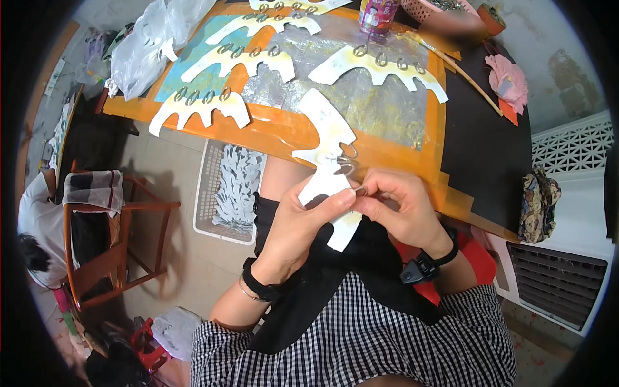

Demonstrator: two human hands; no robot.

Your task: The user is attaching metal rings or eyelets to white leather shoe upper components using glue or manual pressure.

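Observation:
A white scalloped strip (pixel 322 126), yellowish in places, slants over the table's near edge in front of me. My left hand (pixel 287 226) grips its lower part, thumb on top. Small metal rings (pixel 349 151) sit along the strip's notched right edge. At that edge my right hand (pixel 403 206) pinches another metal ring (pixel 361 191), partly hidden by the fingertips; whether it is fixed to the strip I cannot tell. Similar strips with rings lie on the table: one at the left (pixel 200 111), one behind it (pixel 240 63), another at the right (pixel 379 69).
An orange-edged table (pixel 277 132) carries a wooden-handled brush (pixel 464 76), a pink cloth flower (pixel 507 84), a purple-pink container (pixel 377 16) and a plastic bag (pixel 145 55). Below stands a white basket (pixel 201 200) of grey-white pieces. A person (pixel 40 213) is near a wooden chair (pixel 122 258).

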